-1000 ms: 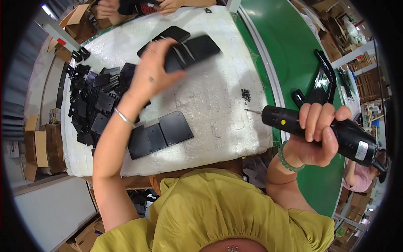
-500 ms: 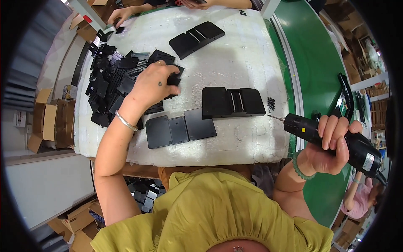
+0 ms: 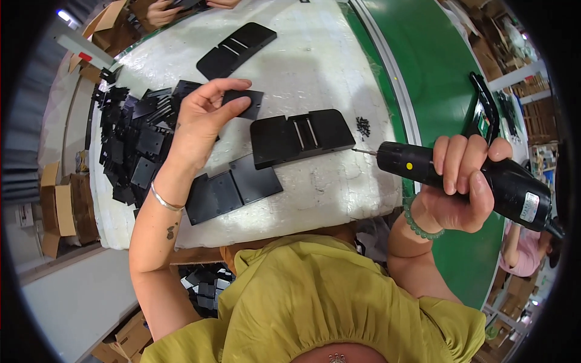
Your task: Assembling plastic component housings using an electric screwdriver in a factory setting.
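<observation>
Between the thumb and fingers of my left hand (image 3: 200, 124) is a small flat black plate (image 3: 255, 105), held above the white work surface. My right hand (image 3: 460, 181) grips a black electric screwdriver (image 3: 399, 162) lying level, its bit pointing left. The bit's tip is close to the right end of a black block-shaped housing (image 3: 272, 142) with two metal rods across its middle slot. Whether a screw sits on the tip is too small to tell. Flat black panels (image 3: 212, 196) lie partly under that housing. A small heap of black screws (image 3: 363, 126) is behind the bit.
A large pile of black plates (image 3: 145, 142) covers the left side. A second black housing (image 3: 242, 48) lies farther back. Beyond it are another person's hands (image 3: 162, 12). A green surface (image 3: 423, 66) runs along the right, and cardboard boxes (image 3: 75, 209) stand at the left.
My left hand has come away from the pile's edge with a black plate pinched in it. My right hand still holds the screwdriver. The whole view has shifted, moving the table leftward in the picture.
</observation>
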{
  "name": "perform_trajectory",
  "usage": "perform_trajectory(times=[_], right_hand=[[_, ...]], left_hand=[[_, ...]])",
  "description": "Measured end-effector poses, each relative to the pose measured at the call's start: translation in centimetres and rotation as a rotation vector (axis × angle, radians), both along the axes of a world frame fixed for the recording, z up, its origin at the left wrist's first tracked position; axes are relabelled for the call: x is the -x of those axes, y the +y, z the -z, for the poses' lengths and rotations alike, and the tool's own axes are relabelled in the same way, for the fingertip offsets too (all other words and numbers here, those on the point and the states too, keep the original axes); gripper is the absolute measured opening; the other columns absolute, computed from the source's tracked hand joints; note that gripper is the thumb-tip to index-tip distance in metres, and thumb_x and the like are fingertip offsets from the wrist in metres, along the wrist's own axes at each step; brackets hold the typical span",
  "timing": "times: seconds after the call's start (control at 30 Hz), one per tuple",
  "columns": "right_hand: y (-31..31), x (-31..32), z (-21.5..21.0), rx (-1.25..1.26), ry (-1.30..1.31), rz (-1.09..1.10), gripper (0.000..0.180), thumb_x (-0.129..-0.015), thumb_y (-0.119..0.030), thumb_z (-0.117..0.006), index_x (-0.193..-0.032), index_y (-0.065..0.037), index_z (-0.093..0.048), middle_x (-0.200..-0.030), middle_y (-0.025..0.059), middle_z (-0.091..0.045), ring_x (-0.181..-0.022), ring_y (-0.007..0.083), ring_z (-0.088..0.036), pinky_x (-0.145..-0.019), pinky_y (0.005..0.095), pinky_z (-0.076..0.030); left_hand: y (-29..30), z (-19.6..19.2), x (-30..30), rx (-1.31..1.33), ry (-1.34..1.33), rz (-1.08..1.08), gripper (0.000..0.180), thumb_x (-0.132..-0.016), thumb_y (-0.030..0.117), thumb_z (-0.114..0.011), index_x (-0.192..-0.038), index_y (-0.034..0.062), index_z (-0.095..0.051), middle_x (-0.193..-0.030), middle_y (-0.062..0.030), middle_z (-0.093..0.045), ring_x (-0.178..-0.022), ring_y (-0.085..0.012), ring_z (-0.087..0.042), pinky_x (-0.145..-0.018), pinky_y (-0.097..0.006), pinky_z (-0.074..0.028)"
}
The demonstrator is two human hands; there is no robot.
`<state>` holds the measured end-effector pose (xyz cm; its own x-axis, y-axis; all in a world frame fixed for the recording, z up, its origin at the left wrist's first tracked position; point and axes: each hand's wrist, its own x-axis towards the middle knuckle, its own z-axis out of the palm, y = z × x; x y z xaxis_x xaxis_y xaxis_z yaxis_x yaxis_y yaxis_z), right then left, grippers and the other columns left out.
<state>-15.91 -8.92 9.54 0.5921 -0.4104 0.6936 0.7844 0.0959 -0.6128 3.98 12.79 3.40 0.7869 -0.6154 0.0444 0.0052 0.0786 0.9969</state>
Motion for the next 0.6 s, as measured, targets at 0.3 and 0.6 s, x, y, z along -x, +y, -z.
perform_trajectory(times=[0.3, 0.6], right_hand=[[-1.3, 1.2, 0.6, 0.008, 0.043, 0.005, 0.031, -0.074, -0.006, -0.048, -0.104, -0.006, -0.041, -0.058, -0.0014, -0.04, -0.047, 0.0088, -0.039, -0.055, 0.0256, -0.036], [-1.4, 1.2, 0.6, -0.015, 0.044, 0.008, 0.032, -0.074, -0.006, -0.048, -0.105, -0.006, -0.041, -0.059, -0.0014, -0.04, -0.048, 0.0088, -0.039, -0.055, 0.026, -0.036]], left_hand=[[-4.5, 0.7, 2.9, -0.24, -0.16, 0.46, 0.049, -0.075, -0.008, -0.064, -0.12, 0.0019, -0.049, -0.09, -0.0043, -0.06, -0.083, -0.0068, -0.055, -0.077, -0.02, -0.047], [-5.3, 0.5, 0.1, -0.234, -0.107, 0.303, 0.043, -0.074, -0.003, -0.067, -0.114, 0.0047, -0.056, -0.078, -0.0002, -0.058, -0.068, -0.0039, -0.052, -0.065, -0.019, -0.045]])
